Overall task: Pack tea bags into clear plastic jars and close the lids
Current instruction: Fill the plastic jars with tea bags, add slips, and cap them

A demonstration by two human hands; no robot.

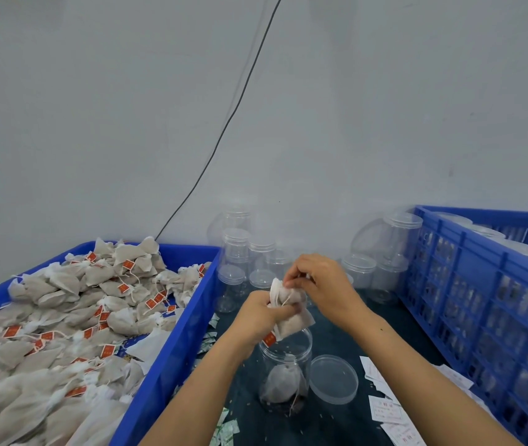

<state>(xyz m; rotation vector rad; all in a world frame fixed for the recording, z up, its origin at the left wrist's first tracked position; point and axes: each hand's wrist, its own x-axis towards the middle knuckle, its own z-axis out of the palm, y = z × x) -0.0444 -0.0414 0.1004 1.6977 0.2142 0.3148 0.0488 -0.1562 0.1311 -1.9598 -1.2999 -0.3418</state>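
On the dark table [336, 329] by a grey wall [385, 107], both hands' fingers [283, 312] grip tea bags [291, 317].

Print on the paper slips [388, 413] is too blurred to read.

Soft, even, cool light with faint shadows; wide-angle bending at the edges; slight blur on the hands [291, 300].

Single head-worn wide-angle view, looking forward and down from close above the work surface [336, 426]. Faces the grey wall [385, 107] at twelve o'clock. Takes in a blue bin [172, 358] at nine o'clock, a blue crate [488, 284] at three o'clock.
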